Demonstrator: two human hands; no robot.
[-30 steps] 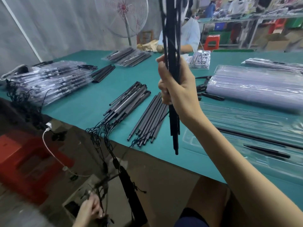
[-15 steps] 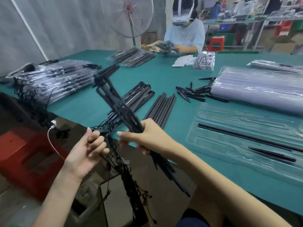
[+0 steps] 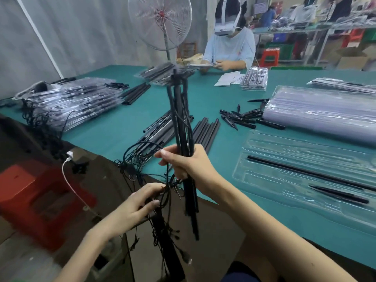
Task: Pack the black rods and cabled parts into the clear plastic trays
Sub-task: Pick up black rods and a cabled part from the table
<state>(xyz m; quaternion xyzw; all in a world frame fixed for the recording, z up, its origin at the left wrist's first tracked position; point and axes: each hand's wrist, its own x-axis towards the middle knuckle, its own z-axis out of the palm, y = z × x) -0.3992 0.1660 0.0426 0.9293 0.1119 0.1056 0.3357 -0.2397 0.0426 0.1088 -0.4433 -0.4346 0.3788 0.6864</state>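
The right hand [image 3: 189, 161] grips an upright bundle of black cabled rods [image 3: 181, 123] off the teal surface's [image 3: 114, 131] near edge. The left hand's fingers [image 3: 151, 203] curl into the dangling thin black cables [image 3: 162, 216] — tangled, they could snag short of the clear plastic tray [image 3: 264, 176].

A fan [image 3: 160, 21] stands at upper centre behind the green surface [image 3: 114, 127]. Beside it a person [image 3: 230, 47] in a headset sits near white papers [image 3: 227, 79]. A red stool [image 3: 34, 200] and white cable [image 3: 71, 180] are at lower left.
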